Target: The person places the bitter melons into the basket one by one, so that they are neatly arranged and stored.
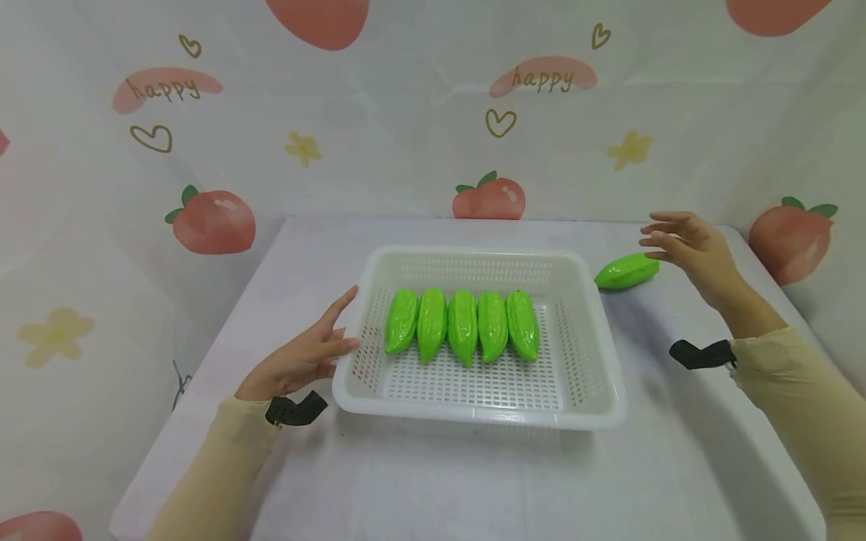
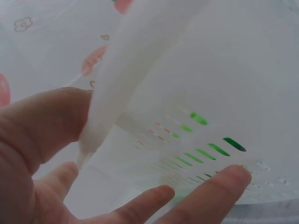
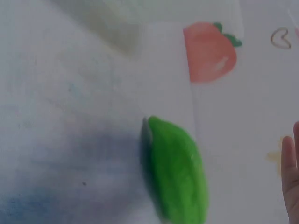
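A white perforated plastic basket (image 1: pixel 473 413) stands mid-table. Inside it several glossy green, ridged, pointed fruits (image 1: pixel 463 327) lie side by side in a row. My left hand (image 1: pixel 304 353) is at the basket's left side, its fingers extended and spread. In the left wrist view the thumb meets the rim (image 2: pixel 117 79), while other fingers lie along the outer wall. To the right of the basket, a single matching green fruit (image 1: pixel 624 272) lies on the table. My right hand (image 1: pixel 697 252) hovers just over its right end, fingers loosely bent and holding nothing.
The white-covered table (image 1: pixel 433 481) runs back to a pale cloth backdrop (image 1: pixel 406 113) printed with red fruits, hearts and "happy". Dark straps (image 1: pixel 700 355) show at both wrists. The basket's far right corner stands close beside the lone fruit.
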Tool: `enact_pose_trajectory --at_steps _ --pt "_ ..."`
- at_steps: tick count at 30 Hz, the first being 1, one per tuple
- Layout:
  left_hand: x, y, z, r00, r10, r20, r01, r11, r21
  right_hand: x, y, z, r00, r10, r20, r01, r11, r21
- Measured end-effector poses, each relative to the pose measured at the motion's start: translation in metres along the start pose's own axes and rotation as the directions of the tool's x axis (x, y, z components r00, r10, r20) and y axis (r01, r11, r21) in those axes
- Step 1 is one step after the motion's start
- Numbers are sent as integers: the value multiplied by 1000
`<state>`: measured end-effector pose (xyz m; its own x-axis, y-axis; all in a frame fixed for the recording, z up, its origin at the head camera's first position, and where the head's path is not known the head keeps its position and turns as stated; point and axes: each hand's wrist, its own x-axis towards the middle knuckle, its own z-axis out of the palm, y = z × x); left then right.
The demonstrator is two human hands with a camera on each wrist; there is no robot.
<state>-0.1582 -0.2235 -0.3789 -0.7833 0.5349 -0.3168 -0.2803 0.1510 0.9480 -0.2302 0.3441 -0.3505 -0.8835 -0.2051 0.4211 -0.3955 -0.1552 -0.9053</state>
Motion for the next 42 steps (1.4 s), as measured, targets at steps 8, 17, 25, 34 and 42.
enact_pose_trajectory --at_steps 8,17,25,34,42 --pt "0 0 0 1000 0 -6 0 1000 5 -9 28 -21 970 105 -217 -99 994 41" --pt "0 1 1 1000 3 -13 -3 1000 -3 -13 48 -32 861 391 -324 -504 740 -446" --pt "0 1 1 1000 7 -8 -7 1000 -13 -10 60 -35 799 493 -344 -601 639 -480" --pt "1 1 1 1000 6 -11 -6 1000 -14 -8 63 -36 714 615 -335 -689 530 -495" --pt "0 0 0 1000 7 -8 -8 1000 -14 -4 64 -34 692 642 -331 -696 471 -541"
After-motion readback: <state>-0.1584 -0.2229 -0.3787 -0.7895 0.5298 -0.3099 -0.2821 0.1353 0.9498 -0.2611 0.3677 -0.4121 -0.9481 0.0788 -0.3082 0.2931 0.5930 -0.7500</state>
